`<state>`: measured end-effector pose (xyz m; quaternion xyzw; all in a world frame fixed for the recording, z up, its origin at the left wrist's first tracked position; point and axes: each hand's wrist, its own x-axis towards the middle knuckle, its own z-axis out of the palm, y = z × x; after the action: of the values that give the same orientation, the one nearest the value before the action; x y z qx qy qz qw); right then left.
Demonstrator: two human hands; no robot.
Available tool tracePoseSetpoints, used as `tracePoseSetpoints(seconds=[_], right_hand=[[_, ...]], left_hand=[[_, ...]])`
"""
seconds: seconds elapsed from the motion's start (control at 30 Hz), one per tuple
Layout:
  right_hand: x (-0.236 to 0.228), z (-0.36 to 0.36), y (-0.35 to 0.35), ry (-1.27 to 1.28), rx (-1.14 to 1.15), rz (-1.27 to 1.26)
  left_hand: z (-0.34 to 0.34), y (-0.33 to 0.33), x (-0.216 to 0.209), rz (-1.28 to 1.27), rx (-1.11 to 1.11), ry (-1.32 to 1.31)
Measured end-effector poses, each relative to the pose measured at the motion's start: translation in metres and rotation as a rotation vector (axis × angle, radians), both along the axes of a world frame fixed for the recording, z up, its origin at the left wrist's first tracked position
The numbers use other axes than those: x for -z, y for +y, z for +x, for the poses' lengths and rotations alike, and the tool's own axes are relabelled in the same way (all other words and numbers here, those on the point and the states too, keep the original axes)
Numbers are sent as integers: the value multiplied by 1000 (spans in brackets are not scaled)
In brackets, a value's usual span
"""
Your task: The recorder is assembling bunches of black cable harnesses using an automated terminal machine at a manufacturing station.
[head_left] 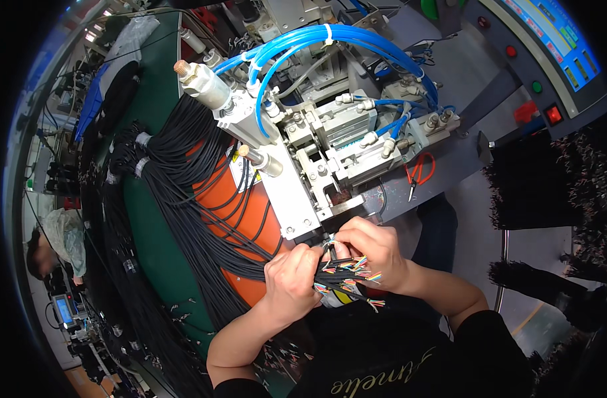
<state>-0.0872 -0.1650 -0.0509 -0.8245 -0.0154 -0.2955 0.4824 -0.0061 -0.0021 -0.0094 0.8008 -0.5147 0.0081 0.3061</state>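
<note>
My left hand (293,277) is closed, its thumb and finger pinching near the stripped end of a black cable. Close against it, my right hand (375,251) has its fingertips pressed together on the thin wires (329,244) of that cable end. Below and between both hands lies a bunch of black cables (343,273), their ends fanned into red, yellow, white, green and blue wires. Just beyond my fingertips stands a metal machine (297,199) with pneumatic cylinders and blue air hoses (330,33). The fingers partly hide the cable end.
Long black cable bundles (184,199) run over an orange sheet (250,231) and a green table (151,245) at left. Red-handled scissors (420,171) lie right of the machine. A control panel with a screen (549,46) stands far right, above hanging cable bundles (535,186). Another person (64,242) is far left.
</note>
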Motion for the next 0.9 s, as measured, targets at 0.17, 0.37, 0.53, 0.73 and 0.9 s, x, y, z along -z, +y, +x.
tracePoseSetpoints(seconds=[0.17, 0.37, 0.53, 0.73, 0.9], right_hand=[[-2, 2, -11, 42, -20, -90], [0, 1, -15, 153, -53, -131], [3, 1, -14, 88, -40, -237], [0, -1, -16, 82, -49, -356], [-10, 6, -27, 206, -123, -366]], left_hand=[[-1, 1, -8, 40, 7, -33], [-2, 5, -11, 127, 68, 0], [-2, 6, -11, 163, 77, 3], [-2, 3, -17, 234, 136, -61], [3, -4, -22, 328, 167, -126]])
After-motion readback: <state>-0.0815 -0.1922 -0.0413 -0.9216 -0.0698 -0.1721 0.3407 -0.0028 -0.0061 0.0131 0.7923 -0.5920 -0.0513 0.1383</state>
